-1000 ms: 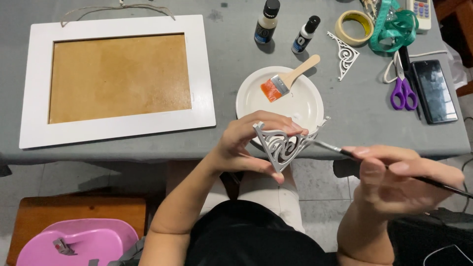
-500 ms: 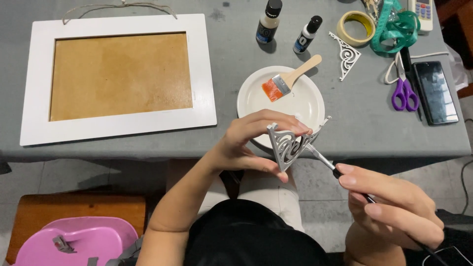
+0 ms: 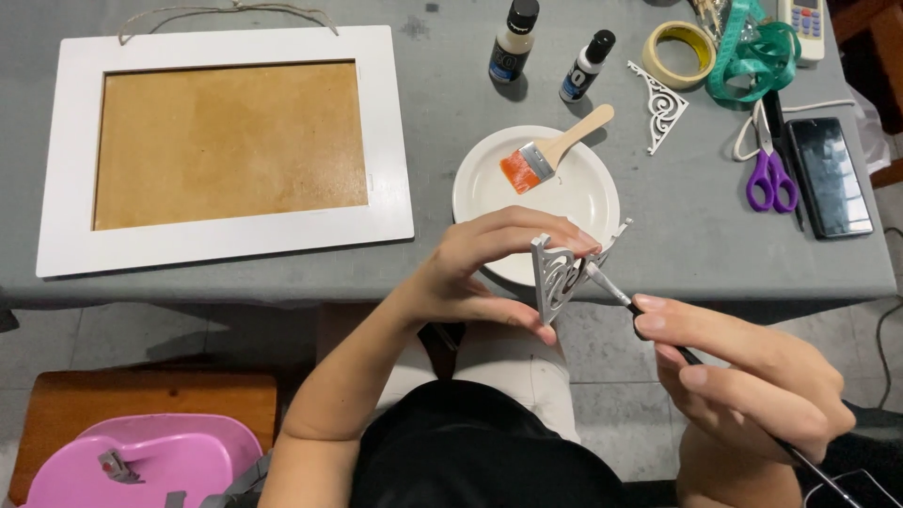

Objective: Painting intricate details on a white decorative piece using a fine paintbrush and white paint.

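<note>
My left hand (image 3: 480, 273) grips a white scrollwork corner ornament (image 3: 557, 278), held on edge just off the table's front edge. In my right hand (image 3: 752, 376) is a thin paintbrush (image 3: 611, 287), and its tip touches the ornament's right side. Behind them a white plate (image 3: 583, 193) holds a flat wooden-handled brush (image 3: 546, 155) with orange bristles. A second white ornament (image 3: 663, 103) lies on the grey table beyond the plate.
A white picture frame (image 3: 226, 150) with a brown backing lies at the left. Two small paint bottles (image 3: 513, 42), a tape roll (image 3: 679, 52), green ribbon (image 3: 752, 56), purple scissors (image 3: 769, 169) and a phone (image 3: 830, 174) sit at the back right. A pink seat (image 3: 150, 461) is below left.
My right hand has drawn in closer to the ornament, bringing the thin brush tip against it. My left hand has turned the ornament more edge-on.
</note>
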